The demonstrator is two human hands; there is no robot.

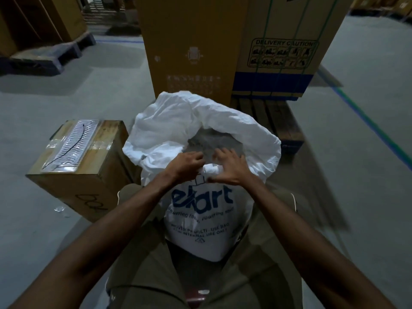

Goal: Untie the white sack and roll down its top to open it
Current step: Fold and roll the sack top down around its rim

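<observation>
White sack (200,219) stood on the floor between the person's knees, mouth already agape. Woven fabric judged light, limp, crinkly, likely slippery; best taken at the near rim. Left hand (186,165) curled, gripping the bunched near rim. Right hand (229,168) on the same rim, fingers spread, thumb pinching the fold.

crinkled woven-plastic sack (196,121), matt cardboard box (93,175)

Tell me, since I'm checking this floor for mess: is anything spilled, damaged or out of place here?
Small clear scraps lie loose on the floor beside the taped cardboard box. The white sack itself looks intact, its top open and crumpled where both hands grip its near rim.
</observation>
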